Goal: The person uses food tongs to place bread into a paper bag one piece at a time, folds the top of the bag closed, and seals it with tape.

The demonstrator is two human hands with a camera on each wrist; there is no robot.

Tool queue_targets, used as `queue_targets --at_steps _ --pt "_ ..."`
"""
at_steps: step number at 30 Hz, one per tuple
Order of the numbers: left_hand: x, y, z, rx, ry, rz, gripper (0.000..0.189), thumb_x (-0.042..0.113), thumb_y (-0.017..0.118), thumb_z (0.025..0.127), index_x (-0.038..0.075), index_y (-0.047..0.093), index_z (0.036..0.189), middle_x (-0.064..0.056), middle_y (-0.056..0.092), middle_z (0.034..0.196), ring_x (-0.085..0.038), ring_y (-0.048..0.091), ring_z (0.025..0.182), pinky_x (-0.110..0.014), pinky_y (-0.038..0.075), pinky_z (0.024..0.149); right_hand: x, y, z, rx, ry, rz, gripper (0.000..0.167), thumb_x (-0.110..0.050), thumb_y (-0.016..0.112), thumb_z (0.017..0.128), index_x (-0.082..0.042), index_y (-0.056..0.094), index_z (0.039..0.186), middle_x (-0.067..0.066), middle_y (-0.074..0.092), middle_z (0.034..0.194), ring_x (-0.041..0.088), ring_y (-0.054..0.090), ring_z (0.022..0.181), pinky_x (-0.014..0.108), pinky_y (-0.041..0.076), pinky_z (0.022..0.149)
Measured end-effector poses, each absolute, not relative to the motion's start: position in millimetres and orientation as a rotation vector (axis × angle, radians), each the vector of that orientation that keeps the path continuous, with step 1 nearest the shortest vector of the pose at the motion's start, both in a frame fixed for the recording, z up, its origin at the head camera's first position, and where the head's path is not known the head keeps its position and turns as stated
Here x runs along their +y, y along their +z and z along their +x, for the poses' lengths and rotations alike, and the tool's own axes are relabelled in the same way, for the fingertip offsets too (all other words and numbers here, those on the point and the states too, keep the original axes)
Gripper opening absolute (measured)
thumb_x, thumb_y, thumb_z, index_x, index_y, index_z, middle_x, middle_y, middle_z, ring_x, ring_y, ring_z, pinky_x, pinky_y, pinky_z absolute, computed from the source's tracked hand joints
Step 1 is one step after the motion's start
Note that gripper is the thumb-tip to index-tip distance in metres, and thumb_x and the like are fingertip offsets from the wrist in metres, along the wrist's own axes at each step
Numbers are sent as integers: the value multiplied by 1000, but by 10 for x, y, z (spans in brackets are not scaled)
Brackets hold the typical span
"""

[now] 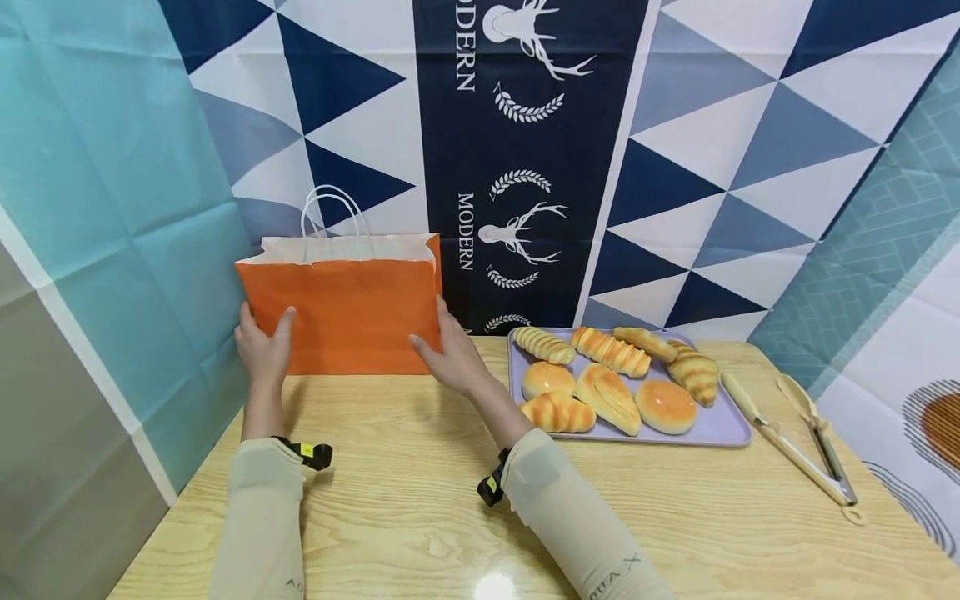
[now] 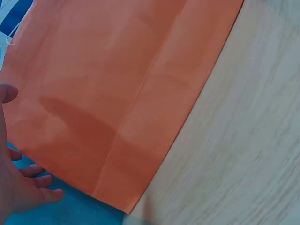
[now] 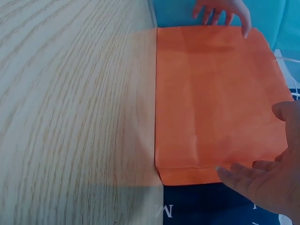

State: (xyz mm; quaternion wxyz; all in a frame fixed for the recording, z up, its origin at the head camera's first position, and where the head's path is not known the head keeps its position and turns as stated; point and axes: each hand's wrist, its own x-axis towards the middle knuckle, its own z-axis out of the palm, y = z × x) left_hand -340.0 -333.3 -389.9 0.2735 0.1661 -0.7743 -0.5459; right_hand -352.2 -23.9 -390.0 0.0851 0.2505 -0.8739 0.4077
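An orange paper bag [image 1: 352,312] with white twisted handles [image 1: 330,200] stands upright at the back left of the table, its top gaping to show a white inside. At its left side is my left hand [image 1: 264,346], thumb before the front panel, fingers spread along the side edge in the left wrist view. Opposite it, my right hand [image 1: 453,354] lies at the bag's right side, fingers fairly straight along the side panel [image 3: 206,176] and thumb raised before the front. Neither hand curls round the bag.
Right of the bag, a lilac tray [image 1: 720,429] carries several breads and buns, among them a round bun [image 1: 666,406] and a croissant [image 1: 693,372]. Tongs [image 1: 802,454] with cream handles lie at the table's right. Patterned cloth [image 1: 360,100] hangs behind the table [image 1: 405,500].
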Motion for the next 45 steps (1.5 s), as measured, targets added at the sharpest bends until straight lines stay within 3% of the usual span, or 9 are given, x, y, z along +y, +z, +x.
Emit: queue_targets --at_steps 7,12,16,19,24,26,33,39,45 --pt "-3342 -3817 -3345 -2052 -1444 445 87 53 59 104 11 20 169 -24 30 162 -39 34 146 -54 28 124 -198 -3867 -3482 -2598 1228 755 86 -42 54 111 -6 2 170 16 18 175 31 25 159 45 23 129" --pt "-3315 -3731 -3296 -1963 -1433 436 72 53 59 103 -1 40 147 -22 47 140 -35 45 126 -45 38 108 -136 -3874 -3410 -2603 1191 764 87 -42 55 110 -6 2 170 22 23 172 35 35 154 48 29 127" --pt "-3324 -3641 -3237 -1932 -1441 530 51 63 49 104 13 47 115 -8 48 110 -23 46 99 -34 36 86 -79 -3877 -3333 -2618 1133 774 90 -44 54 110 -4 1 170 26 29 168 37 43 148 49 33 124" --pt "-3353 -3563 -3178 -1976 -1448 619 57 71 37 104 15 47 106 -7 46 101 -24 46 91 -34 35 79 -27 -3861 -3260 -2620 1114 755 90 -46 55 110 -4 3 170 26 37 163 37 52 139 50 39 120" --pt "-3378 -3441 -3078 -2119 -1437 683 94 75 22 104 -7 53 136 -26 53 127 -43 50 117 -51 41 97 74 -3820 -3154 -2620 1113 749 89 -48 54 109 -8 3 171 24 48 151 35 59 129 51 48 110" --pt "-3392 -3403 -3037 -2178 -1422 693 99 75 19 104 -9 51 145 -29 52 140 -47 47 129 -56 40 106 115 -3804 -3121 -2623 1125 759 89 -48 54 110 -10 2 171 24 47 152 35 57 132 51 48 111" --pt "-3479 -3226 -2859 -2514 -1253 574 114 80 5 100 -13 50 148 -40 45 151 -58 43 137 -64 38 112 273 -3727 -3022 -2573 1147 814 86 -47 55 110 -17 4 172 17 53 147 33 62 123 49 52 105" --pt "-3482 -3014 -2612 -2677 -1468 403 113 83 15 98 -8 26 163 -37 29 163 -56 44 139 -63 48 109 402 -3648 -2928 -2498 1135 876 85 -47 55 110 -19 5 172 11 61 137 28 66 117 44 57 98" --pt "-3421 -2904 -2486 -2696 -1597 247 98 72 21 104 -5 22 165 -32 32 162 -53 46 140 -64 43 114 528 -3519 -2804 -2467 1114 878 80 -45 54 111 -25 8 172 7 62 137 22 67 112 39 62 86"
